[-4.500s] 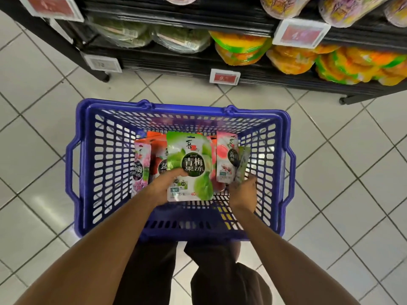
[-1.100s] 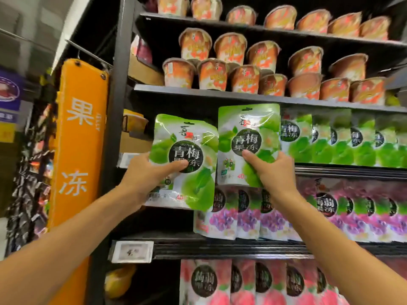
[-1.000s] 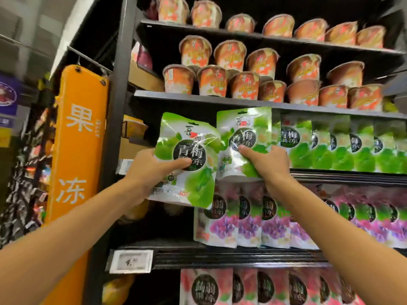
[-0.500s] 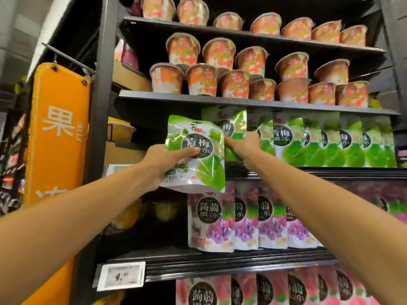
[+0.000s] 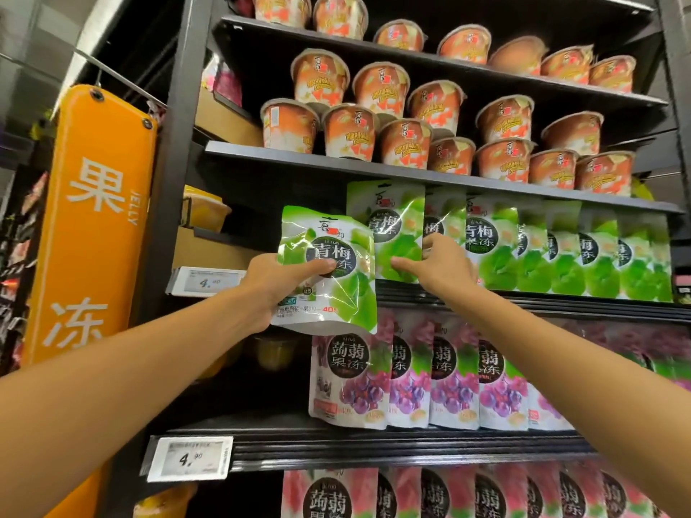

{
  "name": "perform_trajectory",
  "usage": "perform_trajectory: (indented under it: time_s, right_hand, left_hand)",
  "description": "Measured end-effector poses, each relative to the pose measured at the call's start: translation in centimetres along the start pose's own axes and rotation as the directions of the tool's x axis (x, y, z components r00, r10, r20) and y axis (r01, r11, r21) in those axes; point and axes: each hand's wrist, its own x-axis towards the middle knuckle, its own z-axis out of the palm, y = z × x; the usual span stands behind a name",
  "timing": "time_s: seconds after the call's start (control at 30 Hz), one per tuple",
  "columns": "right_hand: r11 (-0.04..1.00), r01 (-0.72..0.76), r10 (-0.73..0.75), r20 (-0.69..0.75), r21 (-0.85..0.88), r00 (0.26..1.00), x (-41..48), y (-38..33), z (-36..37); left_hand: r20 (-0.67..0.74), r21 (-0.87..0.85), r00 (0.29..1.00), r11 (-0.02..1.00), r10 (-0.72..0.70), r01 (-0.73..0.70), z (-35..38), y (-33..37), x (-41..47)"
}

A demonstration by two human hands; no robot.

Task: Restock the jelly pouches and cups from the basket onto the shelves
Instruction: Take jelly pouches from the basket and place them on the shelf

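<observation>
Gripped one green pouch (image 5: 336, 237) in left hand (image 5: 276, 282) — pinched another pouch (image 5: 392, 226) on the shelf (image 5: 523, 300) with right hand (image 5: 439, 267).

Pink pouches (image 5: 486, 495) cut off at bottom edge.

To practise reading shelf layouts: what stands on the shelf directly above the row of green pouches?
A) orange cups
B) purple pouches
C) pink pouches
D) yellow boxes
A: the orange cups stand stacked on the shelf right above the green pouches; the purple pouches are one level below.
</observation>
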Motion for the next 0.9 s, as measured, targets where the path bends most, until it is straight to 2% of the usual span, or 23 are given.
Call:
perform_trajectory:
  time_s: [0.13, 0.23, 0.3, 0.4, 0.5, 0.57, 0.7, 0.8, 0.9]
  right_hand:
    - [0.979, -0.026, 0.007, -0.094, -0.204, 0.996, -0.3, -0.2, 0.2]
    - [0.979, -0.01, -0.019, -0.139, -0.205, 0.99, -0.8, 0.1, 0.9]
    - [0.99, 0.027, -0.054, -0.199, -0.137, 0.979, -1.0, 0.1, 1.1]
    - [0.98, 0.182, -0.152, -0.284, 0.082, 0.947, -1.6, -0.6, 1.4]
    - [0.963, 0.191, -0.117, -0.344, 0.192, 0.932, -1.9, -1.6, 1.5]
    - [0.967, 0.165, -0.099, -0.314, 0.192, 0.944, -1.7, -1.9, 1.5]
    - [0.99, 0.073, -0.053, -0.152, 0.125, 0.987, -1.4, -1.9, 2.1]
    - [0.998, -0.033, 0.044, -0.189, 0.062, 0.981, -1.4, -1.6, 2.3]
    - [0.997, -0.074, 0.077, -0.188, 0.021, 0.979, -1.2, -1.3, 2.2]
  left_hand:
    - [0.007, -0.014, 1.0, 1.0, -0.005, 0.005, 0.0, -0.1, 0.1]
    - [0.018, -0.014, 1.0, 1.0, 0.002, -0.002, -0.1, -0.1, 0.3]
    - [0.02, -0.012, 1.0, 1.0, 0.001, -0.001, -0.3, -0.1, 0.4]
    - [0.036, -0.023, 0.999, 0.999, -0.027, 0.028, -0.7, 0.3, 0.7]
    - [0.057, -0.022, 0.998, 0.999, -0.042, 0.043, -1.0, 1.1, 1.4]
    - [0.052, -0.017, 0.998, 0.999, -0.04, 0.04, -1.0, 1.4, 1.8]
    - [0.043, -0.008, 0.998, 0.999, -0.043, 0.043, -0.8, 1.5, 2.2]
    - [0.051, -0.01, 0.997, 0.999, -0.05, 0.05, -0.8, 1.3, 2.2]
    - [0.066, 0.005, 0.997, 0.999, -0.049, 0.048, -0.7, 1.1, 2.3]
